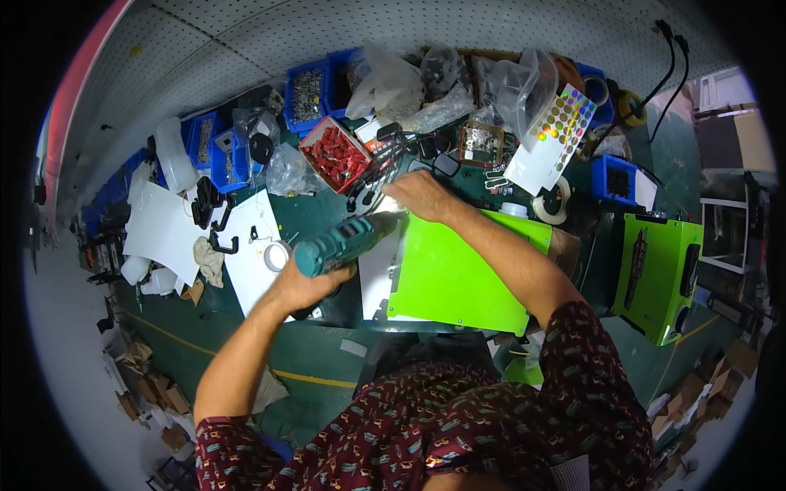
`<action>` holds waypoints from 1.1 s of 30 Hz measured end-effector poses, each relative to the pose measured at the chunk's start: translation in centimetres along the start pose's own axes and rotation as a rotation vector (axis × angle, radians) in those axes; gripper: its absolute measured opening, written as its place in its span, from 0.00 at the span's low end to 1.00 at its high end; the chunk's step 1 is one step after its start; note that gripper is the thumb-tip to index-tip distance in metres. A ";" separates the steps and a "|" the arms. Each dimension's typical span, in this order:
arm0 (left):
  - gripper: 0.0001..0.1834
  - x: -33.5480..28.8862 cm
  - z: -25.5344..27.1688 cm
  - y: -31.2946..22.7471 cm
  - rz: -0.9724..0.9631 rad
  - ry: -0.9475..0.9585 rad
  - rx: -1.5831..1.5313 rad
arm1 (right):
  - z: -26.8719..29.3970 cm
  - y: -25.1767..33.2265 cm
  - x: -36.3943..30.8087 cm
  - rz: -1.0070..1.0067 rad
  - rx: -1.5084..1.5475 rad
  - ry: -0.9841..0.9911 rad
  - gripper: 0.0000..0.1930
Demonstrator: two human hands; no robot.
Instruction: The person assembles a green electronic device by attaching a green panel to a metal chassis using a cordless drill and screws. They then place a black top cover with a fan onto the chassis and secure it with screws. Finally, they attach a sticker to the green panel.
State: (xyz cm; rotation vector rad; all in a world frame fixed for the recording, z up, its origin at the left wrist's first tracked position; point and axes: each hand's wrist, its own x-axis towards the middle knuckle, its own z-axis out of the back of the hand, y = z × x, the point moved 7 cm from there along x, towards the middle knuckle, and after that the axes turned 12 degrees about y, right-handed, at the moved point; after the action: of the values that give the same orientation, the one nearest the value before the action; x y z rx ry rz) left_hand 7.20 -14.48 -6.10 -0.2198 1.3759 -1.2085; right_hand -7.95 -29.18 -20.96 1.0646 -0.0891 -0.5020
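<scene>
The bench (pixel 671 164) is dark green, crowded along its far side. A green case (pixel 467 274) lies near its front edge, before the person: a bright, flat top, with small fasteners near the corners and along the front edge. White paper (pixel 377 286) shows beside its left edge. At the right stands a second green case (pixel 665 282), in the same bright green, with a dark mark and black fittings.

The drill (pixel 340 245) is teal and held left of the first case, its front end pointing to that case's far left corner. The left hand (pixel 307 290) is wrapped around its grip. The right hand (pixel 417 196) is curled at the same corner; its fingertips are hidden, so I cannot tell what it pinches.

Behind, a blue bin (pixel 301 127) holds a heap of small grey parts; clear bags (pixel 385 82) cover much of its neighbour. Farther left, two more blue bins (pixel 225 185) hold grey pieces too. The red box (pixel 316 169), set at a slant, is filled with small red parts. A blue bin (pixel 616 199) at the right holds small black ones. The brown tray (pixel 481 163), smallest, holds tiny pale pieces.
</scene>
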 end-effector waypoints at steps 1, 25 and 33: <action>0.18 0.3 0.8 -1.6 0.068 0.029 0.055 | 0.1 -0.2 0.0 -0.027 0.035 0.006 0.28; 0.31 6.1 1.5 -9.3 0.164 0.332 0.655 | 0.5 0.7 -0.1 0.066 0.197 -0.032 0.35; 0.32 6.5 0.8 -10.8 0.217 0.341 0.594 | -1.0 -0.5 0.9 0.189 -0.220 -0.031 0.12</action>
State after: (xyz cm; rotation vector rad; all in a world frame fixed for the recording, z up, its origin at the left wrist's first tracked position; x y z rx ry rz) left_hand 0.66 -24.41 -1.97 0.5604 1.2211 -1.4520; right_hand -6.99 -28.94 -22.07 0.8238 -0.1565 -0.3481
